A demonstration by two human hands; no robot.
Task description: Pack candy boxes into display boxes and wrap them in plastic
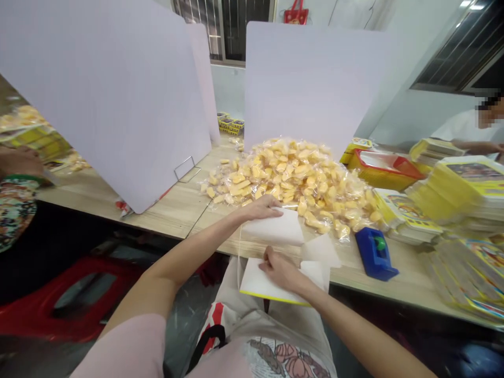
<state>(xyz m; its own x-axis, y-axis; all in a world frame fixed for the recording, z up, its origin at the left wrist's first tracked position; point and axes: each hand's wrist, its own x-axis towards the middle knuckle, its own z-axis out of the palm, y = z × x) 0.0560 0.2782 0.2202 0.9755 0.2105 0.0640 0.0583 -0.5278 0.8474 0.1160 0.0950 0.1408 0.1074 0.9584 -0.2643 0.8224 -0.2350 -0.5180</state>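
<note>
A partly unfolded carton (275, 231), white inside with a yellow lower edge, lies at the table's front edge over my lap. My left hand (263, 208) grips its far panel near the upper left corner. Inside the near panel rests my right hand (280, 269), its fingers curled; whatever they may hold is hidden. Just beyond the carton spreads a large heap of yellow pieces in clear wrappers (291, 173). A blue tape dispenser (376, 253) with a green core stands to the right of the carton.
Tall white boards (311, 84) stand behind the heap and at the left (129, 100), with a wire stand (187, 169). On the right are a red-and-yellow bin (388, 170) and stacked flat cartons (472, 184). People's arms show at both sides; a red stool (74, 315) is lower left.
</note>
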